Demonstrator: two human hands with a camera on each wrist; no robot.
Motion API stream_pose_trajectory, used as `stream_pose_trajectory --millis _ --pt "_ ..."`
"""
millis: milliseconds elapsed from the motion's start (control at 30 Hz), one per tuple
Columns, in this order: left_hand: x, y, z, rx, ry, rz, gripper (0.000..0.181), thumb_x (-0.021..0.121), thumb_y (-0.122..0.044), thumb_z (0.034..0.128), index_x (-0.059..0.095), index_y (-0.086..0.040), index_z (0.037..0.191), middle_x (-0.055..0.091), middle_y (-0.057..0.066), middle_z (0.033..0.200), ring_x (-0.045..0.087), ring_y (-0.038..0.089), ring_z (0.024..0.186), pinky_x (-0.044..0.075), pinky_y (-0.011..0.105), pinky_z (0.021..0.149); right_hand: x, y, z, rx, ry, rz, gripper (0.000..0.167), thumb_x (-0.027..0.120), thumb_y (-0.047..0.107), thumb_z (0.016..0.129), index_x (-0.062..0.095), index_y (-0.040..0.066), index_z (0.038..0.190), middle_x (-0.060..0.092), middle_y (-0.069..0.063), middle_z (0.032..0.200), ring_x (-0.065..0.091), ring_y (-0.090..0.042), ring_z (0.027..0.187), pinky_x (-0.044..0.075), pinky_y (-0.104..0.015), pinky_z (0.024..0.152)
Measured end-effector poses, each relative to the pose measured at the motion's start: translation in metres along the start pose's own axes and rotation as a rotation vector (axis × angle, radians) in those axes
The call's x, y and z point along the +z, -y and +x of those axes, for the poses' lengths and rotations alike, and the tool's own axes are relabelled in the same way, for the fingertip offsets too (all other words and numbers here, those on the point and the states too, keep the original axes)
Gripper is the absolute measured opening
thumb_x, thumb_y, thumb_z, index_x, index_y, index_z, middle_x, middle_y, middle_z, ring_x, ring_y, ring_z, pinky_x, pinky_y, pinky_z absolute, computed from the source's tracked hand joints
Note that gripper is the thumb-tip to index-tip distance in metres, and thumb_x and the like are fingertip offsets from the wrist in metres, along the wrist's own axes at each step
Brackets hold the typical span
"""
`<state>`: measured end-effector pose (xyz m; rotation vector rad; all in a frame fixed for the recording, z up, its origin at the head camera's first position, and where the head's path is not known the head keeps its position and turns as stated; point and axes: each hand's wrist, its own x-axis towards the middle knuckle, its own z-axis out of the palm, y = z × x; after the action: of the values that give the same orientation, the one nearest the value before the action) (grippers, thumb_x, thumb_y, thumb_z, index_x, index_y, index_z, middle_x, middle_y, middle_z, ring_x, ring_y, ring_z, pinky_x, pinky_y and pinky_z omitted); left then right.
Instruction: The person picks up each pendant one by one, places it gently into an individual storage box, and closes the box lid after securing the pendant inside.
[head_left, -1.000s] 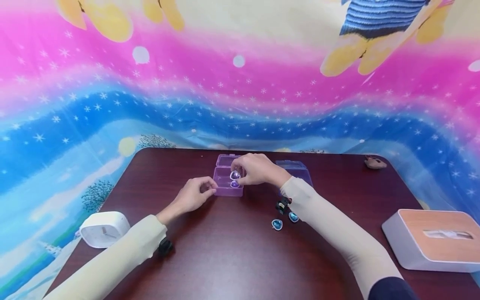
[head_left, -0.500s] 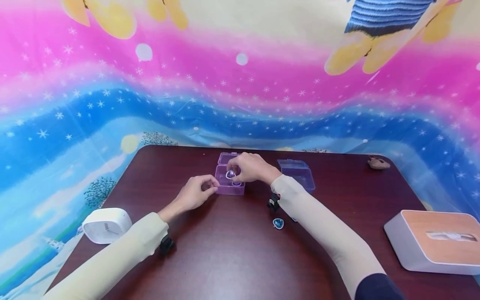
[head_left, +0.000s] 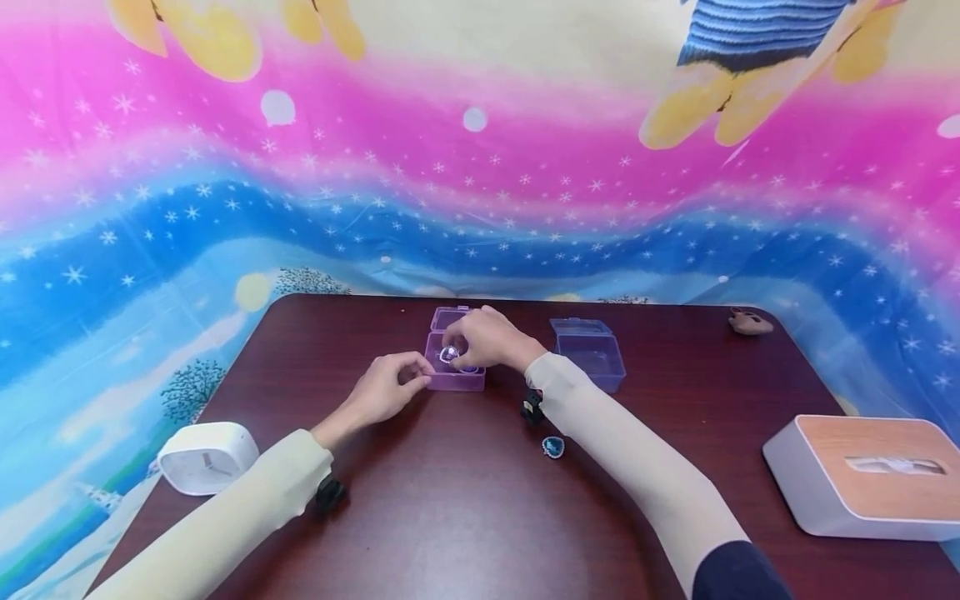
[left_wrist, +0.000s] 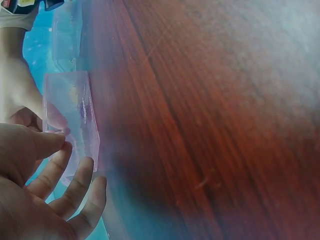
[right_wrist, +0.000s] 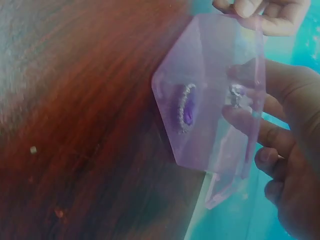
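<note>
1. We judged the step in hand to be laying a lilac jewel point(head_left: 449, 354) in the purple plastic box point(head_left: 457, 382): the right hand point(head_left: 489, 337) held it low inside, above the box floor.
2. We saw the right hand's thumb and fingertip narrowed on that jewel, one to either side; the other fingers were curled.
3. The left hand point(head_left: 381, 389) pinched the near left corner of the box between thumb and forefinger, its remaining fingers loosely spread.
4. In our judgement, the next move called for lowering the jewel to the floor, clear of the violet jewel point(right_wrist: 187, 108) already there, then parting the fingertips while the left hand steadied the box.
5. The box's long axis ran left to right, its lid point(head_left: 447, 318) tipped open on the far side.
6. The held jewel showed its face to the head camera and its edge to the right wrist camera; we could not tell its long axis or where any tip pointed.
7. The violet jewel lay towards the right end, its visible length roughly along the box.
</note>
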<state>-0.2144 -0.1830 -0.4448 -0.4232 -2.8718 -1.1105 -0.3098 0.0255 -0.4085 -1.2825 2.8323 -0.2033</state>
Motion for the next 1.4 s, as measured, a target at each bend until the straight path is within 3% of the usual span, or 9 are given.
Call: stream_pose_trajectory --millis 233,800,1033,1400 --pt "-0.001 -0.002 -0.001 -0.016 0.004 -0.011 0.008 0.071 -0.015 0.0978 0.075 -0.015 0.105 0.070 0.000 0.087 0.057 0.017 0.079 0.047 0.033 0.076 0.004 0.005 0.003 -0.024 -0.018 -0.053 0.030 0.082 0.044 0.085 0.079 0.027 0.109 0.073 0.012 0.081 0.061 -0.006 0.081 0.038 -0.035 0.085" --pt "0.002 0.000 -0.001 -0.017 -0.004 -0.022 0.007 0.071 -0.015 0.0975 0.075 -0.017 0.104 0.072 -0.001 0.088 0.060 0.014 0.080 0.048 0.032 0.077 0.010 0.008 0.007 -0.046 -0.034 -0.049 0.024 0.082 0.042 0.086 0.081 0.026 0.104 0.076 0.010 0.085 0.061 -0.011 0.084 0.037 -0.038 0.087" --pt "0.002 0.000 0.001 0.009 -0.011 -0.027 0.008 0.071 -0.013 0.0972 0.075 -0.015 0.104 0.073 0.000 0.088 0.061 0.014 0.079 0.048 0.032 0.076 0.010 0.003 0.005 -0.069 -0.065 -0.009 0.021 0.079 0.040 0.090 0.081 0.025 0.105 0.080 0.011 0.098 0.065 -0.009 0.093 0.038 -0.037 0.089" --pt "0.000 0.002 0.003 0.026 0.002 -0.014 0.011 0.074 -0.014 0.0951 0.077 -0.016 0.106 0.073 0.000 0.089 0.062 0.014 0.081 0.050 0.031 0.078 0.001 -0.003 -0.012 -0.118 -0.102 -0.007 0.016 0.077 0.036 0.092 0.080 0.026 0.104 0.078 0.012 0.098 0.065 -0.011 0.093 0.040 -0.036 0.086"
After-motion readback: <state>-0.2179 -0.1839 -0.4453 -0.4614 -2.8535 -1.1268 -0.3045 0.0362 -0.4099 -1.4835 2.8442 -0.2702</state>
